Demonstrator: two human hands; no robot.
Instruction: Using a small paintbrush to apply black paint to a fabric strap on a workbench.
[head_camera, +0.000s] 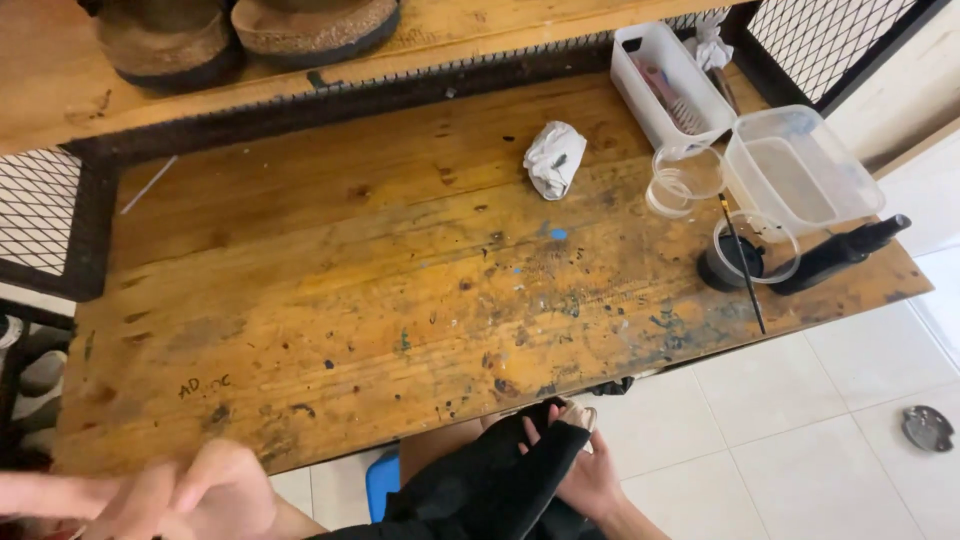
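Head view shows your right hand (590, 470) below the front edge of the bench (300, 300), fingers curled into a black cloth (490, 490) bunched in your lap. Your left hand (190, 495) is blurred at the lower left, loosely curled and apart from the cloth; you cannot tell whether it holds anything. Up on the bench, the paintbrush (742, 262) lies across a dark-filled cup (745, 255), beside a black bottle (838, 256), 2 clear tubs (800, 165) and a crumpled white rag (555, 157). Judging by this, nothing on the bench is in hand yet; all the work sits with the cloth.
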